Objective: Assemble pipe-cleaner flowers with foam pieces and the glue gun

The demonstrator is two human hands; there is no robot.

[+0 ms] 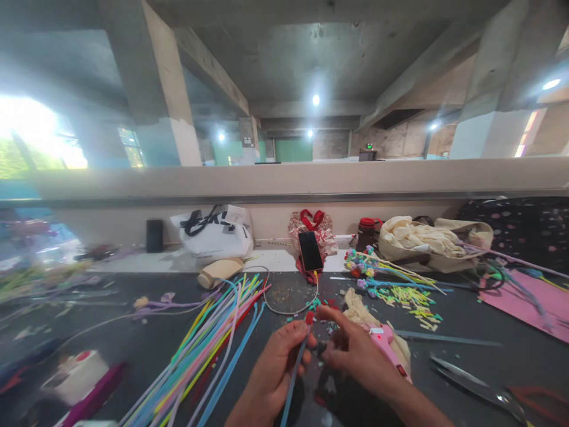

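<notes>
My left hand is closed around a blue pipe cleaner. Its thumb and fingers pinch near the upper end, where a small red piece sits at the tip. Beside it, my right hand has its index finger stretched toward the red tip, with the other fingers loosely bent. I see nothing held in that hand, and whether the finger touches the red piece is hard to tell. A pink glue gun lies just right of my right hand, partly on a beige cloth.
Many-coloured pipe cleaners lie in a bundle at left. Large scissors rest at the right. Behind are a phone with a cable, small flower stems, cut yellow pieces, a white bag and a pink sheet.
</notes>
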